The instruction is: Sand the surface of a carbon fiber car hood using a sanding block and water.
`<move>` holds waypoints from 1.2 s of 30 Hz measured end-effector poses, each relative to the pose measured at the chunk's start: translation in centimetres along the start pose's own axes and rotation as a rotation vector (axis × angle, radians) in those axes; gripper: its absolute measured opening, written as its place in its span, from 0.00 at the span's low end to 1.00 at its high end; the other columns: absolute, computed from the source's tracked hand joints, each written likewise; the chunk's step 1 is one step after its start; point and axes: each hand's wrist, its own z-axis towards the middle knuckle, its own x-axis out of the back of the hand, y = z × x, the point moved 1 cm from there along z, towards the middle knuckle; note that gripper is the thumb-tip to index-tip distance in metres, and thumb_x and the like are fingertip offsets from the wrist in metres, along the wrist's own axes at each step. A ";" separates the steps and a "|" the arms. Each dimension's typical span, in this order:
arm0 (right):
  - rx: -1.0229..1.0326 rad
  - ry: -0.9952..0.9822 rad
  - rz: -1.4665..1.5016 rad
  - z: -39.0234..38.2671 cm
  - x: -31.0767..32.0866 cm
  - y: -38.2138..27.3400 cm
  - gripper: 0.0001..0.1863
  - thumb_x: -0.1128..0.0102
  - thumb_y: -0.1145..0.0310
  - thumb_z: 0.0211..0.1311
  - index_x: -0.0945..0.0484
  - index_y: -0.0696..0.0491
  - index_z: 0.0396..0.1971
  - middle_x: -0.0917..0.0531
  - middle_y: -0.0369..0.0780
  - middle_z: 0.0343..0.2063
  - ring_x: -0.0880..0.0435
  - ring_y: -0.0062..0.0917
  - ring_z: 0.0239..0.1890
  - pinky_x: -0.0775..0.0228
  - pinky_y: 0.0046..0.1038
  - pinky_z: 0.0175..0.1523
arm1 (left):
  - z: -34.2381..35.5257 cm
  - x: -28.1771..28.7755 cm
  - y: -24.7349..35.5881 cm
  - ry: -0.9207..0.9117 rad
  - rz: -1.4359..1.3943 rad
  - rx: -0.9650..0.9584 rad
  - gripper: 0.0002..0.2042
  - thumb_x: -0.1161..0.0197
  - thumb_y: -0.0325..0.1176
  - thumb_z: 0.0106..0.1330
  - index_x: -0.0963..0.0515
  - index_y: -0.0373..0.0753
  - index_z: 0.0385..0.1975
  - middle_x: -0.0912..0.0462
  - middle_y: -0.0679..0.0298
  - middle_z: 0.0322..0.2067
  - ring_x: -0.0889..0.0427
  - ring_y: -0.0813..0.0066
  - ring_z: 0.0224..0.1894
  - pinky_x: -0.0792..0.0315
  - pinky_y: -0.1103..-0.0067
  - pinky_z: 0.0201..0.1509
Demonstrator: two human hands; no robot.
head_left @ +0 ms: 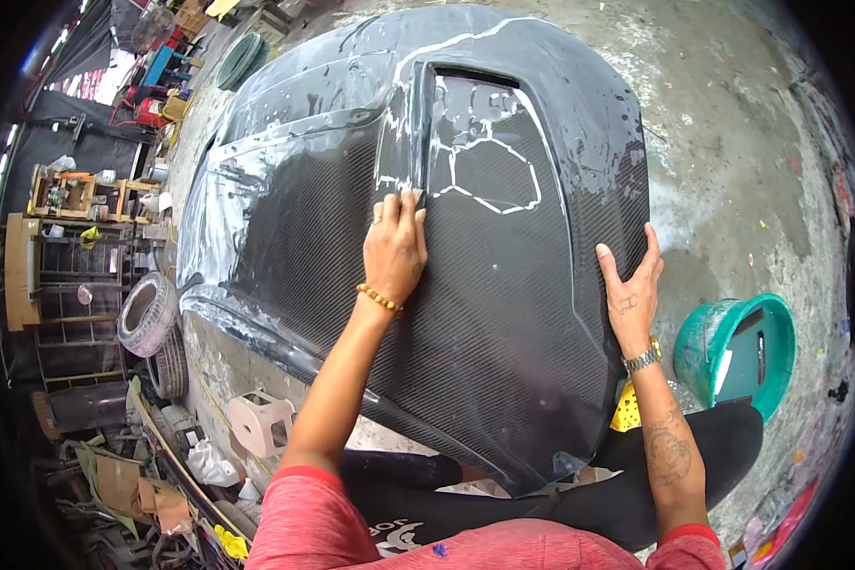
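A large car hood (484, 294) of glossy dark carbon fibre lies before me, wet and streaked with whitish residue on its far and left parts. My left hand (396, 245), wearing a bead bracelet, presses its closed fingertips to the raised ridge (418, 128) beside the recessed panel. A small greyish bit shows at those fingertips; what it is cannot be made out. White lines outline a hexagon (492, 176) in the recess. On the hood's right edge rests my right hand (634, 302), thumb and fingers spread, a metal watch at its wrist.
A green tub (779, 356) stands on the concrete floor at right, near my knee. At left are stacked tires (148, 313), a pale plastic stool (259, 423), shelving (76, 328) and heaped scrap. Another round tub (240, 61) sits beyond the hood.
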 end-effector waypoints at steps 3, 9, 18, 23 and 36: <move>-0.006 -0.022 0.002 -0.4 -0.2 -1.3 0.46 0.31 0.44 0.64 0.42 0.50 0.74 0.27 0.56 0.57 0.24 0.52 0.58 0.30 0.47 0.62 | 4.7 -0.4 -1.9 0.066 -0.026 0.007 0.11 0.44 0.30 0.74 0.23 0.30 0.48 0.24 0.45 0.42 0.21 0.46 0.44 0.21 0.62 0.46; 0.036 -0.063 0.050 -0.6 -2.8 -2.0 0.47 0.31 0.44 0.64 0.43 0.50 0.74 0.28 0.56 0.59 0.24 0.52 0.59 0.30 0.46 0.62 | 19.0 -4.8 -9.9 0.114 0.140 0.189 0.14 0.45 0.37 0.74 0.17 0.32 0.36 0.23 0.47 0.48 0.21 0.44 0.49 0.22 0.58 0.52; 0.015 -0.009 -0.010 0.1 -0.2 0.0 0.45 0.31 0.45 0.64 0.41 0.51 0.74 0.29 0.55 0.62 0.26 0.51 0.63 0.32 0.45 0.65 | -2.5 0.8 -1.3 -0.005 0.044 0.032 0.16 0.40 0.27 0.70 0.22 0.25 0.55 0.22 0.46 0.45 0.23 0.46 0.44 0.23 0.63 0.48; 0.014 -0.043 0.045 -0.2 -1.5 -1.5 0.46 0.31 0.44 0.64 0.42 0.50 0.74 0.29 0.56 0.61 0.26 0.51 0.62 0.32 0.45 0.65 | 13.6 -2.7 -8.0 0.174 0.172 0.030 0.10 0.42 0.31 0.71 0.21 0.29 0.39 0.22 0.46 0.42 0.23 0.44 0.45 0.25 0.60 0.51; -0.035 -0.048 0.010 -0.1 -0.4 -0.8 0.48 0.31 0.43 0.63 0.43 0.52 0.74 0.29 0.56 0.61 0.27 0.52 0.62 0.31 0.46 0.64 | 0.1 -0.4 -4.5 0.090 0.201 0.063 0.17 0.41 0.31 0.72 0.22 0.29 0.56 0.23 0.50 0.47 0.25 0.48 0.45 0.28 0.61 0.52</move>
